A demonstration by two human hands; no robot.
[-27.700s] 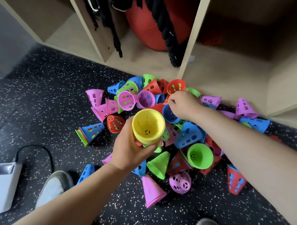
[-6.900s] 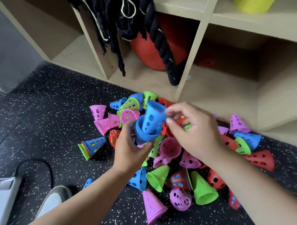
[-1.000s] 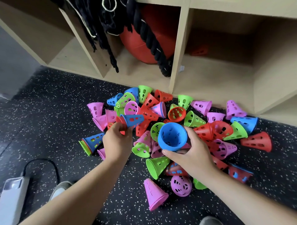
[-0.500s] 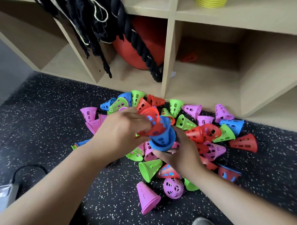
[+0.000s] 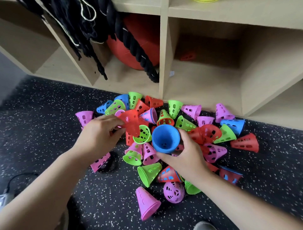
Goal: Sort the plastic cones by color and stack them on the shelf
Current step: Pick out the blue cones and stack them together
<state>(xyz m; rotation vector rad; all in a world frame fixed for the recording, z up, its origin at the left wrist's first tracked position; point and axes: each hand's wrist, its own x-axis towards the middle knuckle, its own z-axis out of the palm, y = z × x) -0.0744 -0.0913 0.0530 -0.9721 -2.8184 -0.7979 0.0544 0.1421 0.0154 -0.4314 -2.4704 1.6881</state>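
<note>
A heap of perforated plastic cones (image 5: 185, 124) in pink, green, red and blue lies on the floor in front of the wooden shelf (image 5: 164, 49). My right hand (image 5: 185, 156) grips a stack of blue cones (image 5: 165, 138) from below, its open mouth facing me. My left hand (image 5: 101, 131) pinches a red cone (image 5: 131, 124), blurred, just left of the blue stack and above the heap. A yellow stack (image 5: 205, 0) shows at the top edge on the upper shelf board.
Thick black ropes (image 5: 131, 42) hang in front of a red ball (image 5: 136, 44) in the middle compartment. The compartment to the right holds one red cone (image 5: 187, 56) at the back. A cable (image 5: 18, 179) and a grey device lie at the lower left on the speckled floor (image 5: 41, 123).
My left hand brought a blue cone with a red one to the blue stack. Now it has pulled back left holding only the red cone. The camera tilted up slightly.
</note>
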